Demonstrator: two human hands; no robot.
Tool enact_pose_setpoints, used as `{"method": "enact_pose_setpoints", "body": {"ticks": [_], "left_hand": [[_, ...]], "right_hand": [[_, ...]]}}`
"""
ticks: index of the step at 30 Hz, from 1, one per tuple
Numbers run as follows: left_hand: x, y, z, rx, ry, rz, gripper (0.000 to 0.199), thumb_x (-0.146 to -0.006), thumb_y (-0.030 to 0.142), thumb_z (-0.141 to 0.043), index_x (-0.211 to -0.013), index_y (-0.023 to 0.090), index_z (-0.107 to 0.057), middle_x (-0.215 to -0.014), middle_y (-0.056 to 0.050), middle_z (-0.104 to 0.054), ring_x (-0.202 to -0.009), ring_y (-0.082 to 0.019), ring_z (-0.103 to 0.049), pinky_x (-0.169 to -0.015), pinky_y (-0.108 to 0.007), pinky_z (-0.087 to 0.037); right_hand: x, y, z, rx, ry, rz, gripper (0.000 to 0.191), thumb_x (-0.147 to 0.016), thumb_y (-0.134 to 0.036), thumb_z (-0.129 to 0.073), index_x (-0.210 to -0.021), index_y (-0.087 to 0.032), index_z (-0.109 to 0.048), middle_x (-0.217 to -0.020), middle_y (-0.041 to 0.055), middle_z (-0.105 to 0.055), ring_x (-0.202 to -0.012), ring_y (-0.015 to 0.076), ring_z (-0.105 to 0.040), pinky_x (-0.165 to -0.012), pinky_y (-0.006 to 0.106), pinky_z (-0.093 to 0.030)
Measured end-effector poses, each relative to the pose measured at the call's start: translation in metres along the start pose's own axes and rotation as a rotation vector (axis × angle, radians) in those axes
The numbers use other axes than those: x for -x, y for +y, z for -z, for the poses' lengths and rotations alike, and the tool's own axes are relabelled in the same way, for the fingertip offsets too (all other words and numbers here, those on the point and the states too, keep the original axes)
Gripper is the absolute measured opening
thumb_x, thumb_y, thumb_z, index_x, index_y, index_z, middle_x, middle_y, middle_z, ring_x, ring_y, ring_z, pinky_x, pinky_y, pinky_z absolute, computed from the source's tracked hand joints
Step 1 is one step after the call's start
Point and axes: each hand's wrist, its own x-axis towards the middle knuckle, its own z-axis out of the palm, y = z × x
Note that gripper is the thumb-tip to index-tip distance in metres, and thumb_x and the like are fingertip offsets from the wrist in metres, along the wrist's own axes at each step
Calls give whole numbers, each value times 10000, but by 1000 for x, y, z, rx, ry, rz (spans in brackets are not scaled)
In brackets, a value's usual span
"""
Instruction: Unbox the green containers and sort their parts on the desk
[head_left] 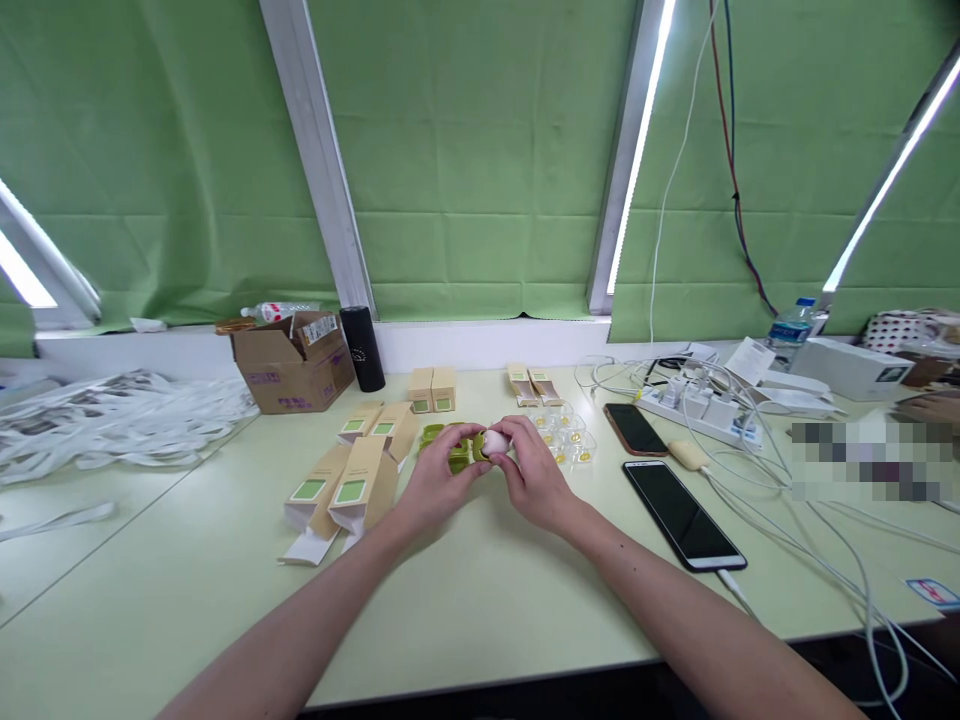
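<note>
Between my hands, over the middle of the table, is a small green cup-like piece [478, 448] with a whitish rounded piece [495, 443] against it. My left hand [439, 475] pinches the green piece from the left. On the right, the fingers of my right hand [538, 480] close around the whitish piece. Whether the two pieces are joined I cannot tell. Several more green pieces [431, 433] lie just behind my left hand, partly hidden by it. Beyond my right hand stand several clear plastic cups [574, 438] with yellowish centres.
Open kraft-paper boxes [367, 480] lie left of my arm; small ones [433, 390] stand farther back. A carton [292, 365] and black cylinder [362, 348] are at back left. Two phones [682, 515], a power strip [701, 415] and tangled cables occupy the right. White straps [112, 420] pile up far left.
</note>
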Motion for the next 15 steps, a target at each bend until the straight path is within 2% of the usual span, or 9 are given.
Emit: {"method": "enact_pose_setpoints", "body": {"ticks": [6,9,12,15], "left_hand": [[0,-3,-5,39,36,16,396,-881,388,-738,-1238,235,-660,-1195,-84,-734,-1020,-236,-689,-931,-411,-572],[0,-5,-4,50,61,23,394,-867,368,-747,-1226,225,-667,-1184,-93,-739,-989,-231,-697,-914,-410,-583],[-2,-11,-1,56,91,57,397,-845,367,-765,-1204,220,-680,-1173,-99,-745,-970,-236,-707,-887,-406,-594],[-3,-16,1,59,116,79,426,-837,393,-781,-1219,235,-680,-1190,-90,-747,-994,-240,-712,-899,-401,-593]], "right_hand": [[1,-2,-8,-164,66,-128,190,-1051,-302,-490,-1207,-217,-558,-1153,112,-621,-1042,238,-620,-885,402,-567],[-1,0,-7,-274,143,-233,242,-1058,-391,-489,-1208,-215,-566,-1114,100,-647,-986,226,-628,-863,387,-563],[-6,6,-2,-501,243,-381,337,-1041,-503,-523,-1214,-221,-588,-1087,93,-692,-945,218,-648,-845,376,-567],[-10,13,3,-797,235,-491,407,-992,-593,-580,-1126,-215,-648,-991,96,-731,-861,225,-672,-776,378,-576]]}}
